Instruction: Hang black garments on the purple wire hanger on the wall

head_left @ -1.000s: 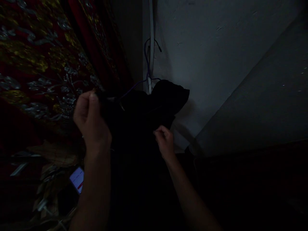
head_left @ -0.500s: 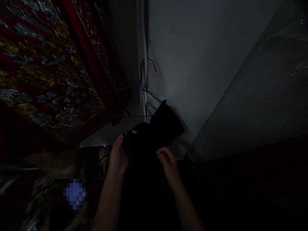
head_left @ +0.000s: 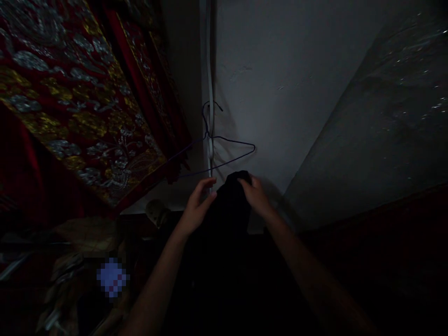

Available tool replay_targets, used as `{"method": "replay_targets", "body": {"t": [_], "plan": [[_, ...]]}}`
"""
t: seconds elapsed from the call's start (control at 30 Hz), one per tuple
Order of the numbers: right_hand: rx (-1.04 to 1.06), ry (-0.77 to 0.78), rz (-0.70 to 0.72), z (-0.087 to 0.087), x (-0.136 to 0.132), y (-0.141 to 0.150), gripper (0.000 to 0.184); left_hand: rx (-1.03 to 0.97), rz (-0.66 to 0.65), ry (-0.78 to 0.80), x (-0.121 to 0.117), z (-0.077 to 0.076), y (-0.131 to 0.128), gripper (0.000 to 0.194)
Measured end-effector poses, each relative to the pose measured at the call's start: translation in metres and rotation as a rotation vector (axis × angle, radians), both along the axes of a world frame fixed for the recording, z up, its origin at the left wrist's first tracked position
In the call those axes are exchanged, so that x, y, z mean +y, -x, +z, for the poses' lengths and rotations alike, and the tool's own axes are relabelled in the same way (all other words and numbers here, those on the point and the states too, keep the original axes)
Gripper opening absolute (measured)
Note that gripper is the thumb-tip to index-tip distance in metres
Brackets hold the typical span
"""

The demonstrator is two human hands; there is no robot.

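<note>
A black garment (head_left: 231,210) hangs down in front of me, its lower part lost in the dark. My right hand (head_left: 255,193) pinches its upper edge between thumb and fingers. Just to the left, my left hand (head_left: 200,203) is open, thumb and fingers apart, close beside the cloth. Above both hands, a thin purple wire hanger (head_left: 233,140) hangs by the wall, its right end bare and apart from the garment.
Red cloth with gold and silver embroidery (head_left: 87,121) hangs at the left. A pale cable (head_left: 210,70) runs down the white wall (head_left: 297,70). A shiny translucent sheet (head_left: 378,140) leans at the right. A beige shoe (head_left: 156,211) and cluttered items lie at lower left.
The garment has come off the hanger's right end and dropped lower. My left hand has let go of the cloth and moved right and up; my right hand has risen and gripped its top.
</note>
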State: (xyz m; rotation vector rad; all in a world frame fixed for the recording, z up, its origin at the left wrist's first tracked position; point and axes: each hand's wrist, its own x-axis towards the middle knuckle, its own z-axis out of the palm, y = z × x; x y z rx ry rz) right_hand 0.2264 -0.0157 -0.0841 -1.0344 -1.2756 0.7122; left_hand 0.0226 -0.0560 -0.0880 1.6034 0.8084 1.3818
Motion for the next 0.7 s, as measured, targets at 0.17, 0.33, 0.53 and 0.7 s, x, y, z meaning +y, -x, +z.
{"method": "replay_targets", "body": {"t": [0.17,0.33,0.53,0.7], "plan": [[-0.115,-0.065,0.024,0.043,0.031,-0.039,0.006,-0.016,-0.139,0.183,0.025,-0.018,0.004,0.038],[-0.371,-0.058,0.497,0.069,0.017,-0.009,0.023,-0.157,-0.184,0.175,0.038,-0.021,-0.027,0.050],[-0.306,-0.130,0.551,0.093,-0.005,-0.001,0.054,0.038,-0.314,0.297,0.042,-0.022,-0.035,0.039],[-0.181,-0.104,0.263,0.103,-0.006,-0.035,0.045,0.073,-0.162,0.194,0.034,-0.012,0.005,0.036]]}}
